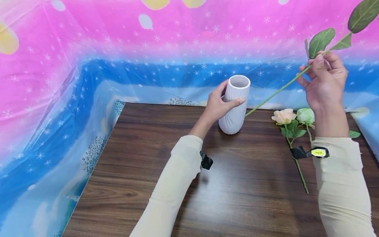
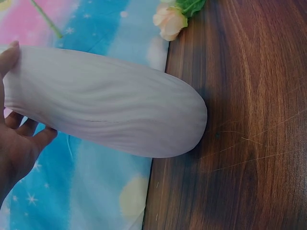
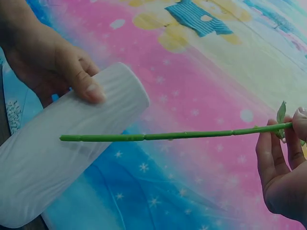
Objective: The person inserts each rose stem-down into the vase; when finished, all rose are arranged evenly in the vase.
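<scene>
My left hand [image 1: 217, 103] grips a white ribbed vase [image 1: 232, 115] near its upper part, thumb across the front. The vase stands near the back of the table, its round mouth facing up and looking empty inside. My right hand [image 1: 327, 82], raised to the right of it, pinches a long green flower stem [image 1: 278, 91] with leaves. This stem slants down to the left; in the right wrist view its bare cut end [image 3: 64, 138] shows in front of the vase wall, outside the mouth. Whatever tops the stem lies beyond the head view's upper right edge.
On the dark wooden table [image 1: 142, 171], a peach rose [image 1: 284, 116] and a pale green rose [image 1: 305, 115] lie at the right, partly hidden by my right forearm. A pink and blue patterned cloth [image 1: 165, 46] hangs behind the table and along its left side.
</scene>
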Available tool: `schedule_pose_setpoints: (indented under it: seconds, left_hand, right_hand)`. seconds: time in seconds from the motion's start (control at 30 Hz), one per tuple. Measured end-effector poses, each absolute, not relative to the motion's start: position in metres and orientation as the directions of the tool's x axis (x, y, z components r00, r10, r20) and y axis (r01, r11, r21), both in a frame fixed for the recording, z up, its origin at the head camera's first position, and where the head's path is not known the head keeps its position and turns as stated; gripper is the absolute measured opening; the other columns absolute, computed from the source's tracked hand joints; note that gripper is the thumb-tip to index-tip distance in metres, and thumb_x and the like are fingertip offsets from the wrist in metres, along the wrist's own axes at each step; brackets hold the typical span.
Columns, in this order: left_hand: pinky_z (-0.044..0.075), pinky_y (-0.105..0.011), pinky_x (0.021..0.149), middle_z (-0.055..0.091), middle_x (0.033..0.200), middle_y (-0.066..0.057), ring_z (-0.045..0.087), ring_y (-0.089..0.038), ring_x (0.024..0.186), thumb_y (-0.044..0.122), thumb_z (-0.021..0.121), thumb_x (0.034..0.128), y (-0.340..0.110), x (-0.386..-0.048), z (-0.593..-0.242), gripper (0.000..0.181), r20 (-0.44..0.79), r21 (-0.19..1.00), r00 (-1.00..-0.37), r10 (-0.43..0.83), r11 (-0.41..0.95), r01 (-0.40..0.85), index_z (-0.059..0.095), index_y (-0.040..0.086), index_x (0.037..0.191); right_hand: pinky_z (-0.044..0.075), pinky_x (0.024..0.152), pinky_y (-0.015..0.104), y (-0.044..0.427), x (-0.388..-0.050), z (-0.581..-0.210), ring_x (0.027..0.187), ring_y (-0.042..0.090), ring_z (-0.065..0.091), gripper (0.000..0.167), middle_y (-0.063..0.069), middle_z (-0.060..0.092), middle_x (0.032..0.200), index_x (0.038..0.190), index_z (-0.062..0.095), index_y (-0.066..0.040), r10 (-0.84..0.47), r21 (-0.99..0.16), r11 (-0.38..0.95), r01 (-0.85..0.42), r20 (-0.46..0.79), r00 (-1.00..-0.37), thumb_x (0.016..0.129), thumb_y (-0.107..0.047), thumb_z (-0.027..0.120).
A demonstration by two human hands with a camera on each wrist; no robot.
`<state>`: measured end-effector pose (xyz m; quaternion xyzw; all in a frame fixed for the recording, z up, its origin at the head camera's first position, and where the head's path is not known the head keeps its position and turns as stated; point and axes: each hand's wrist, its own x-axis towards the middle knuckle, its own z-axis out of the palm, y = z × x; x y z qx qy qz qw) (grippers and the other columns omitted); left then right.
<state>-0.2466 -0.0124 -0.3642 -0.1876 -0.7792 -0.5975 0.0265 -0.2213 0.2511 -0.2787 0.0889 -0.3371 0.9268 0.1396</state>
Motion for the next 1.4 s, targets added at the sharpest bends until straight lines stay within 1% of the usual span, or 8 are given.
schedule_pose_setpoints:
  seconds: [0.1, 0.23, 0.47, 0.57, 0.77, 1.03, 1.27, 1.4]
  left_hand:
    - [0.055, -0.041, 0.105, 0.06, 0.144, -0.005, 0.061, -0.023, 0.132, 0.027, 0.082, 0.0861, -0.012, -0.246, -0.364, 0.078, 0.269, 0.92, -0.927, 0.263, 0.214, 0.327, 0.043, 0.02, 0.154]
    - [0.056, -0.041, 0.104, 0.06, 0.144, -0.004, 0.061, -0.022, 0.131, 0.027, 0.082, 0.0864, -0.013, -0.246, -0.365, 0.078, 0.268, 0.92, -0.927, 0.262, 0.215, 0.327, 0.043, 0.02, 0.154]
    - [0.056, -0.041, 0.104, 0.059, 0.144, -0.003, 0.06, -0.021, 0.131, 0.029, 0.082, 0.0863, -0.012, -0.247, -0.364, 0.079, 0.262, 0.919, -0.928, 0.265, 0.225, 0.324, 0.043, 0.022, 0.154]
    - [0.056, -0.041, 0.104, 0.059, 0.144, -0.003, 0.06, -0.021, 0.132, 0.029, 0.082, 0.0863, -0.013, -0.247, -0.365, 0.079, 0.262, 0.919, -0.928, 0.264, 0.224, 0.323, 0.043, 0.022, 0.154]
    - [0.056, -0.041, 0.104, 0.059, 0.144, -0.003, 0.061, -0.021, 0.131, 0.028, 0.082, 0.0865, -0.012, -0.247, -0.364, 0.078, 0.26, 0.92, -0.929, 0.264, 0.224, 0.321, 0.043, 0.022, 0.154]
    - [0.056, -0.042, 0.104, 0.059, 0.144, -0.003, 0.061, -0.021, 0.13, 0.028, 0.082, 0.0865, -0.012, -0.246, -0.363, 0.077, 0.252, 0.925, -0.931, 0.263, 0.217, 0.312, 0.044, 0.021, 0.153]
    - [0.056, -0.042, 0.104, 0.06, 0.143, -0.003, 0.062, -0.021, 0.13, 0.028, 0.082, 0.0866, -0.012, -0.247, -0.365, 0.077, 0.26, 0.926, -0.928, 0.265, 0.203, 0.318, 0.044, 0.022, 0.153]
    - [0.056, -0.042, 0.105, 0.059, 0.144, -0.003, 0.061, -0.021, 0.13, 0.028, 0.082, 0.0869, -0.012, -0.248, -0.366, 0.077, 0.264, 0.926, -0.927, 0.266, 0.199, 0.32, 0.043, 0.021, 0.154]
  right_hand:
    - [0.06, 0.054, 0.037, 0.251, -0.222, -0.273, 0.067, 0.03, 0.069, 0.014, 0.016, 0.066, 0.082, 0.105, 0.06, 0.003, 0.234, -0.586, -0.731, -0.35, 0.266, -0.935, 0.093, -0.001, 0.066]
    - [0.059, 0.055, 0.036, 0.253, -0.223, -0.268, 0.068, 0.03, 0.069, 0.01, 0.015, 0.065, 0.083, 0.106, 0.058, 0.002, 0.266, -0.574, -0.719, -0.393, 0.295, -0.918, 0.097, -0.001, 0.061]
    - [0.057, 0.062, 0.034, 0.254, -0.221, -0.261, 0.076, 0.028, 0.068, 0.012, 0.013, 0.061, 0.092, 0.113, 0.054, -0.001, 0.326, -0.608, -0.641, -0.468, 0.336, -0.884, 0.102, -0.007, 0.054]
    - [0.057, 0.062, 0.034, 0.254, -0.22, -0.257, 0.077, 0.028, 0.068, 0.013, 0.013, 0.06, 0.093, 0.114, 0.053, -0.002, 0.345, -0.61, -0.622, -0.492, 0.35, -0.871, 0.103, -0.008, 0.052]
    - [0.057, 0.062, 0.031, 0.256, -0.22, -0.247, 0.077, 0.025, 0.067, 0.015, 0.011, 0.059, 0.094, 0.117, 0.054, -0.007, 0.396, -0.622, -0.596, -0.509, 0.325, -0.859, 0.104, -0.012, 0.05]
    - [0.057, 0.056, 0.03, 0.26, -0.225, -0.238, 0.072, 0.025, 0.066, 0.014, 0.012, 0.058, 0.09, 0.115, 0.057, -0.008, 0.445, -0.569, -0.637, -0.52, 0.279, -0.851, 0.105, -0.013, 0.048]
    - [0.056, 0.06, 0.031, 0.263, -0.226, -0.234, 0.079, 0.027, 0.066, 0.024, 0.008, 0.057, 0.096, 0.129, 0.049, -0.019, 0.472, -0.493, -0.697, -0.521, 0.231, -0.851, 0.109, -0.016, 0.037]
    - [0.056, 0.057, 0.031, 0.261, -0.228, -0.232, 0.078, 0.027, 0.067, 0.022, 0.008, 0.057, 0.094, 0.127, 0.051, -0.018, 0.471, -0.486, -0.707, -0.514, 0.218, -0.855, 0.108, -0.016, 0.038]
